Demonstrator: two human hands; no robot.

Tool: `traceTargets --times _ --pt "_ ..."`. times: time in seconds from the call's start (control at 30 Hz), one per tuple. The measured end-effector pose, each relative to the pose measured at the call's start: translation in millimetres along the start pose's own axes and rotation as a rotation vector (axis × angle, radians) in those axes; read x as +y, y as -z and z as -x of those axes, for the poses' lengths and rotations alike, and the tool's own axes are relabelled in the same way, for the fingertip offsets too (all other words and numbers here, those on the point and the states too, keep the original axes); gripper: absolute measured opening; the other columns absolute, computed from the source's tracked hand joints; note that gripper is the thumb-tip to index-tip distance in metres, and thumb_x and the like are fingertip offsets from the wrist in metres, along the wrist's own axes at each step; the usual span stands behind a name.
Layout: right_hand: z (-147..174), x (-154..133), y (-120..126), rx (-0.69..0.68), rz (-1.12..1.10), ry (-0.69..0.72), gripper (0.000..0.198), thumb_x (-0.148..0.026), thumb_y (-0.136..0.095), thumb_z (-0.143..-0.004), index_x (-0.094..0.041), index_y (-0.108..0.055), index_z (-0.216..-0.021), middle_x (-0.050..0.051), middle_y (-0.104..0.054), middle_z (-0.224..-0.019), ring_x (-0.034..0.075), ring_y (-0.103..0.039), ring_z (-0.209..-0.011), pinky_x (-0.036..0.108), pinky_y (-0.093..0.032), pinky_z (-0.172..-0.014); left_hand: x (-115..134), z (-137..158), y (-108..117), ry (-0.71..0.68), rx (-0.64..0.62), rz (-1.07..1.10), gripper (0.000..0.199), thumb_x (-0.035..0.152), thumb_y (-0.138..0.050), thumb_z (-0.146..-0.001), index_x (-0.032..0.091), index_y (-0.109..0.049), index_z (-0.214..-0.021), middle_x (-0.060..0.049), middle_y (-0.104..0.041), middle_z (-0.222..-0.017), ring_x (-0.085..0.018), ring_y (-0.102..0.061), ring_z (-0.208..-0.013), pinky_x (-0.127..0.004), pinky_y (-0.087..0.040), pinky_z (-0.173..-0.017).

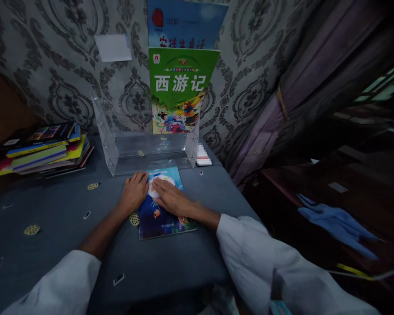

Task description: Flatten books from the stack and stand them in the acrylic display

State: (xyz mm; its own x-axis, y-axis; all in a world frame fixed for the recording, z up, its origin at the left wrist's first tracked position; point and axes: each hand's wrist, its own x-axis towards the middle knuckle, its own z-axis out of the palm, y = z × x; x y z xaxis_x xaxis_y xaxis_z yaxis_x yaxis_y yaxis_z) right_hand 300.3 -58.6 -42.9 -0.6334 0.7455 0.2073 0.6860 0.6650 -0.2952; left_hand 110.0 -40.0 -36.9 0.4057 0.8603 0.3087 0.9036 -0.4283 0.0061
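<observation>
A thin blue picture book (167, 226) with cartoon sea creatures on its cover lies flat on the grey-blue tabletop (105, 236). My right hand (170, 197) rests palm down across its upper middle, fingers stretched out. Along the upper left edge lies my left hand (133, 191), its fingers extended and touching the book's border. Just behind the book stands a clear acrylic book rack (105, 144). A green book (182, 103) with white characters stands upright at the rack's right side, and a blue book (187, 26) rises behind it.
At the left is a pile of books (47, 151). A white card (114, 47) is on the patterned wall. Purple curtain (269, 118) hangs to the right. Blue gloves (335, 221) lie on a dark surface beyond the table's right edge.
</observation>
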Motion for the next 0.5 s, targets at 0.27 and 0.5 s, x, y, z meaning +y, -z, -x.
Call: traceTargets --times 0.27,0.5 --pt "7.2 57.0 -0.1 0.222 -0.050 -0.210 0.047 -0.034 -0.044 -0.102 -0.015 -0.055 -0.143 0.016 -0.054 -0.150 0.027 -0.046 -0.143 0.052 -0.035 -0.121 2.8 -1.8 -1.2 0.009 0.008 0.006 0.036 0.020 -0.043 -0.101 0.012 -0.059 -0.133 -0.017 -0.062 -0.136 -0.029 -0.058 -0.123 -0.044 -0.048 -0.096" --pt "13.1 66.6 -1.0 0.309 -0.076 -0.285 0.043 -0.029 -0.046 -0.097 -0.013 -0.063 -0.134 0.017 -0.062 -0.141 0.028 -0.055 -0.135 0.054 -0.034 -0.120 3.0 -0.4 -3.6 0.006 0.039 0.029 0.037 0.019 -0.043 -0.100 0.012 -0.058 -0.134 -0.017 -0.061 -0.137 -0.029 -0.057 -0.125 -0.043 -0.047 -0.099"
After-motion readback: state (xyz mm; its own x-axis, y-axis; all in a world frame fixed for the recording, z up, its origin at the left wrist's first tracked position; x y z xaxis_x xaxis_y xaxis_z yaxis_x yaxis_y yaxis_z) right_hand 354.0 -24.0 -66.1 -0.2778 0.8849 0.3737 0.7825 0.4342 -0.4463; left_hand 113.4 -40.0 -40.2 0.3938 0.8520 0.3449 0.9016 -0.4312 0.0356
